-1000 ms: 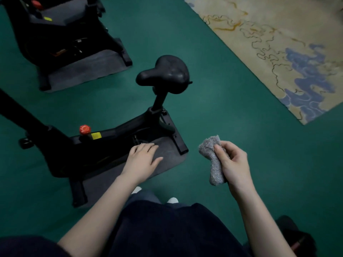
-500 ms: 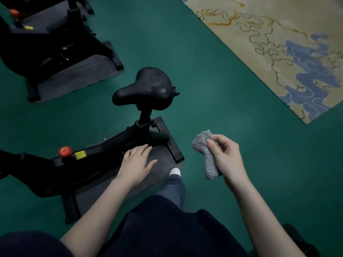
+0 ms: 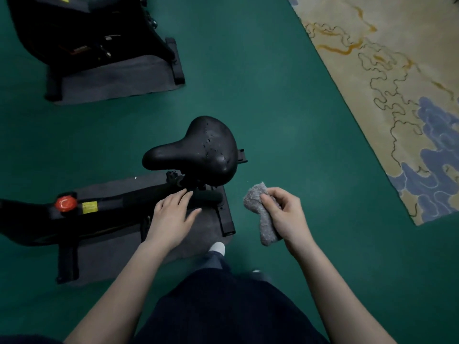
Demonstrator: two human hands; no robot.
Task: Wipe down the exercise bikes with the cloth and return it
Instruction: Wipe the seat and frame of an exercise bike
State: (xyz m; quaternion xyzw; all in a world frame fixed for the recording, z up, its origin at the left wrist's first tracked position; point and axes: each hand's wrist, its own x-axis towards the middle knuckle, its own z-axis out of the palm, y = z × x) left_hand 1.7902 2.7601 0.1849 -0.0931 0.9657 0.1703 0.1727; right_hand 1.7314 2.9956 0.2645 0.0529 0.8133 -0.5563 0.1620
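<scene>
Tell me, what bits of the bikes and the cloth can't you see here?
All in the head view:
- near bike: front end cut off by the left edge.
- far bike: upper part cut off by the top edge.
- cloth: part hidden under the right hand gripping it.
- yellow label: writing too small to read.

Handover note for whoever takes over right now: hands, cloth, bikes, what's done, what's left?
Left hand: open, fingers flat over the near bike's frame below the saddle; contact unclear.
Right hand: grips the bunched grey cloth beside the bike, touching nothing else.
Second bike: top left, on its own mat.
Done: cannot tell; saddle shows wet-looking specks.
Left: wipe saddle, check both bikes, return cloth.
</scene>
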